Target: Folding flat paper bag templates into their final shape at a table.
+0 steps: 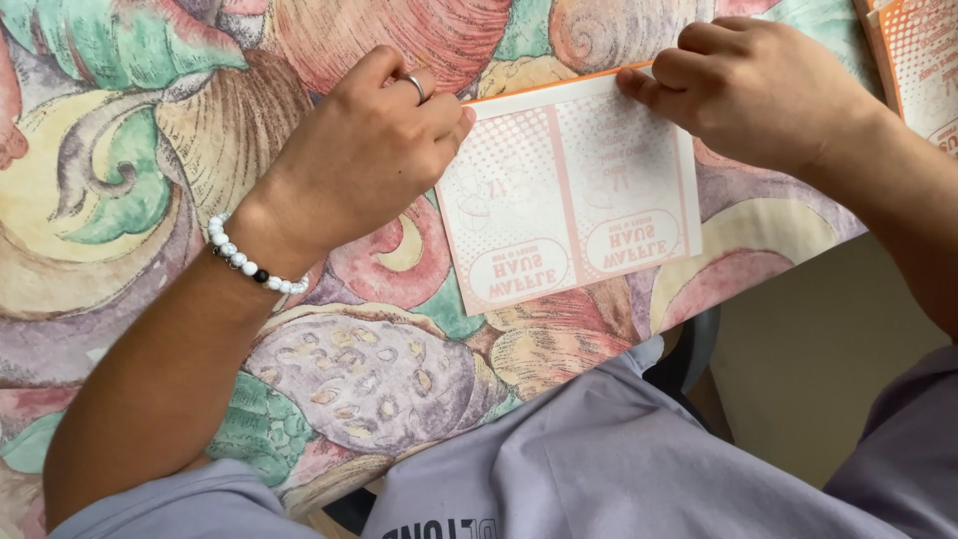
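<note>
Folding a printed paper sheet on a patterned worktop.

Nearest, a lilac shirt (599, 459) at the worktop (130, 200) edge; beyond, a pale sheet (569, 200) with orange-pink print lying flat, far edge folded over. Left hand (364, 150), beaded bracelet (249, 262) and ring (416, 87), fingers curled, pressing the fold's left corner; right hand (758, 85), fingers bent, pinching the fold. Farthest right, more orange sheets (918, 60).
</note>
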